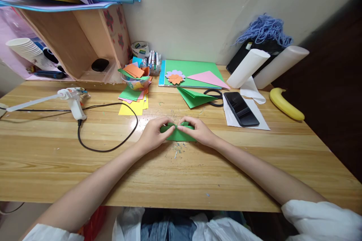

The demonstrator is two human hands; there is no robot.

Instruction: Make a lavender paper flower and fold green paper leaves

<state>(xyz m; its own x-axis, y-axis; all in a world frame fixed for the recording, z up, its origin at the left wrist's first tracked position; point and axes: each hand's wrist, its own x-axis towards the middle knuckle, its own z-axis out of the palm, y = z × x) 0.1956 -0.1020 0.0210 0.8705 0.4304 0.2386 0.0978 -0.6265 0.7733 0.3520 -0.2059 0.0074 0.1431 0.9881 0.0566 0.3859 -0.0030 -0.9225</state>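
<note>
A folded piece of green paper (181, 135) is held low over the wooden table, between both hands. My left hand (154, 131) pinches its left part, thumb in front and fingers behind. On the other side my right hand (200, 131) grips it the same way, and the two thumbs nearly meet at the middle. Parts of the paper's upper edge are hidden behind the fingers. Beyond the hands lies another folded green paper (195, 98), with the black-handled scissors (216, 98) partly under it.
A glue gun (72, 101) with its looping black cord lies left. Paper pieces fill a clear bowl (135, 83) at the back. A phone (241, 108) rests on white paper at right, near a banana (286, 104). Paper flowers (175, 79) lie on green sheets. Small scraps dot the table (181, 184).
</note>
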